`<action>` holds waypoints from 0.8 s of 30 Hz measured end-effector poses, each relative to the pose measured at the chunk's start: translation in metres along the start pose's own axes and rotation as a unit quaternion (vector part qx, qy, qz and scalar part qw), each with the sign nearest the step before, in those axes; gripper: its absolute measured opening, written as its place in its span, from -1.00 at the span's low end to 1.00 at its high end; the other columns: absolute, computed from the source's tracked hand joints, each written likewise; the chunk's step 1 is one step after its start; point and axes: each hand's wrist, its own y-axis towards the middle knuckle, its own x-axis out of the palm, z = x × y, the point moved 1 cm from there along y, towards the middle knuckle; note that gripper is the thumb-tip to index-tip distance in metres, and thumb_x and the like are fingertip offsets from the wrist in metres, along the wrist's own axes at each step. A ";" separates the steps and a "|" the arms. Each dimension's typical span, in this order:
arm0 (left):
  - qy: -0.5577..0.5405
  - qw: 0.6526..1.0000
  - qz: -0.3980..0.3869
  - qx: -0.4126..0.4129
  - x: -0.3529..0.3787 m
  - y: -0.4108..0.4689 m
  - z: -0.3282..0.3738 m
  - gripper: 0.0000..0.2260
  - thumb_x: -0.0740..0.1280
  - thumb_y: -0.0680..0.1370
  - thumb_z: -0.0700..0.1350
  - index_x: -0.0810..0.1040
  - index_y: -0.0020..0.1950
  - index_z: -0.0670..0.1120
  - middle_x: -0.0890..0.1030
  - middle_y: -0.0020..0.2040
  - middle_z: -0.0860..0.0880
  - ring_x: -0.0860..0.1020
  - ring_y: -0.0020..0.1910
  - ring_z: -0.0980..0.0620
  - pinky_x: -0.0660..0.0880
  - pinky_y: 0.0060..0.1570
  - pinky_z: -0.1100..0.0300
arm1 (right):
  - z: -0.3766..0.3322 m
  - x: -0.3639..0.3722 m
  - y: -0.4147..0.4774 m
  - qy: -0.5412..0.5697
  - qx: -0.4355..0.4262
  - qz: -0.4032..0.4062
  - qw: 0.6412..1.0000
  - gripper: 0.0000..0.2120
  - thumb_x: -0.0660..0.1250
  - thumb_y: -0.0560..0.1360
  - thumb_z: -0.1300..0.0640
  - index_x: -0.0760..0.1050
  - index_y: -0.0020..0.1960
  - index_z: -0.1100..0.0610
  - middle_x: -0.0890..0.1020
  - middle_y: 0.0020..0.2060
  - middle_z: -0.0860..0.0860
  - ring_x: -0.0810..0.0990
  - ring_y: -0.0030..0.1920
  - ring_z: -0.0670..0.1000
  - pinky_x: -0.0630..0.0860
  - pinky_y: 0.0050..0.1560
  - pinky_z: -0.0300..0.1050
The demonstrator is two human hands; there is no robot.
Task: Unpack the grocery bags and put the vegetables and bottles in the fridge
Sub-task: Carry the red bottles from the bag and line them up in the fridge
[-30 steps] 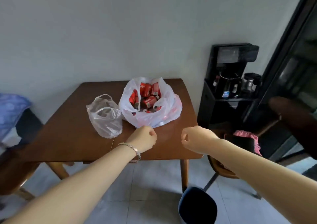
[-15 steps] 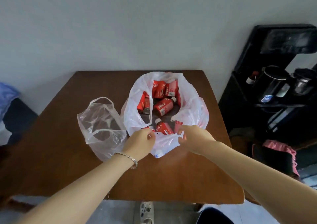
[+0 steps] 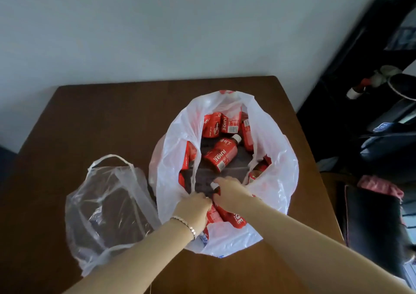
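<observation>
Step in hand: unpacking the bottles, first pick. White plastic bag (image 3: pixel 276 181) sits on the wooden table (image 3: pixel 101 118), mouth spread open, and is full of red juice bottles (image 3: pixel 221 155) lying at all angles. None are out yet as far as I can see.

Left hand (image 3: pixel 194 209) is clenched at the bag's near rim and looks to be gripping the plastic to hold the mouth open. Right hand (image 3: pixel 229 192) is just inside that rim, fingers curled over the nearest juice bottle (image 3: pixel 238 220); a white cap shows beside the fingers. The grasp looks closed, but I can't confirm how firm it is.

Clear plastic bag (image 3: pixel 108 203) lies slumped just left of the white bag. I can't tell what's in it.

Next: lift that bottle clear of the rim while the left hand pins the bag, so the plastic doesn't ride up with it. Then carry it to the fridge, which isn't in view.
</observation>
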 end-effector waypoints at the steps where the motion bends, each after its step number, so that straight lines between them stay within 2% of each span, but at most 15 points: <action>1: 0.001 1.000 0.000 -0.009 0.002 0.002 -0.002 -0.71 0.19 0.61 -0.11 0.40 0.34 -0.01 0.48 0.25 -0.03 0.43 0.26 -0.01 0.41 0.28 0.13 | 0.000 0.005 0.009 -0.012 0.009 -0.012 1.000 -0.56 0.22 0.54 0.05 0.29 0.40 0.04 0.43 0.28 0.10 0.41 0.28 0.13 0.42 0.25 0.00; 4: 0.003 0.999 -0.002 -0.038 0.009 0.003 0.000 -0.64 0.24 0.59 -0.09 0.32 0.39 0.00 0.38 0.33 -0.05 0.34 0.34 -0.05 0.33 0.36 0.08 | 0.005 0.014 0.026 -0.030 0.023 -0.035 0.999 -0.56 0.23 0.54 -0.03 0.24 0.39 -0.04 0.52 0.22 0.10 0.49 0.22 0.15 0.40 0.21 0.00; 8: -0.011 0.997 -0.015 -0.072 0.017 0.009 -0.003 -0.50 0.29 0.56 -0.02 0.19 0.45 0.03 0.26 0.41 -0.06 0.29 0.38 -0.06 0.31 0.38 0.06 | 0.013 0.012 0.027 0.094 0.024 0.019 0.995 -0.72 0.30 0.50 0.07 0.33 0.17 0.01 0.60 0.04 0.07 0.57 0.02 0.10 0.54 0.03 -0.02; 11: 0.045 0.996 -0.080 -0.001 0.018 0.014 -0.003 -0.40 0.38 0.49 0.00 0.16 0.45 0.03 0.21 0.44 -0.07 0.22 0.42 -0.10 0.23 0.42 -0.02 | 0.024 0.006 -0.001 0.116 -0.020 0.071 0.990 -0.70 0.33 0.49 0.04 0.32 0.17 -0.03 0.53 0.06 0.02 0.53 -0.02 0.01 0.54 0.01 -0.12; 14: 0.142 0.980 -0.121 0.074 0.018 0.016 0.004 -0.38 0.40 0.46 0.00 0.22 0.45 0.00 0.20 0.46 -0.09 0.09 0.46 -0.20 0.06 0.47 -0.11 | 0.040 -0.001 -0.040 0.071 -0.077 0.103 0.989 -0.61 0.29 0.53 -0.04 0.35 0.33 -0.05 0.48 0.23 -0.08 0.48 0.18 -0.05 0.40 0.09 -0.30; 16: 0.174 0.973 -0.102 0.115 0.018 0.020 0.010 -0.50 0.31 0.54 -0.03 0.27 0.45 0.01 0.27 0.44 -0.08 0.12 0.46 -0.22 -0.01 0.48 -0.12 | 0.048 -0.002 -0.058 0.057 -0.092 0.098 0.989 -0.58 0.26 0.55 -0.07 0.33 0.38 -0.06 0.43 0.30 -0.13 0.43 0.27 -0.10 0.37 0.16 -0.38; 19: 0.242 0.946 -0.125 0.177 0.016 0.027 0.019 -0.53 0.29 0.55 -0.05 0.29 0.44 -0.04 0.36 0.40 -0.08 0.25 0.41 -0.16 0.02 0.48 -0.08 | 0.053 0.004 -0.065 0.101 -0.068 0.091 0.988 -0.56 0.31 0.52 -0.06 0.35 0.37 -0.06 0.43 0.27 -0.15 0.45 0.24 -0.10 0.34 0.06 -0.50; 21: 0.264 0.938 -0.143 0.171 0.015 0.031 0.019 -0.44 0.36 0.50 -0.06 0.25 0.46 -0.04 0.34 0.42 -0.08 0.24 0.41 -0.14 0.01 0.47 -0.10 | 0.053 0.006 -0.066 0.120 -0.051 0.092 0.987 -0.59 0.36 0.49 -0.01 0.41 0.32 -0.05 0.45 0.22 -0.13 0.49 0.17 -0.07 0.41 0.07 -0.43; 24: 0.216 0.960 -0.130 0.123 0.014 0.030 0.009 -0.31 0.44 0.40 0.01 0.21 0.46 -0.01 0.27 0.44 -0.05 0.19 0.44 -0.13 -0.03 0.47 -0.15 | 0.056 0.008 -0.069 0.132 -0.026 0.082 0.988 -0.70 0.37 0.47 0.08 0.51 0.19 -0.03 0.51 0.11 -0.08 0.52 0.07 -0.05 0.49 0.06 -0.30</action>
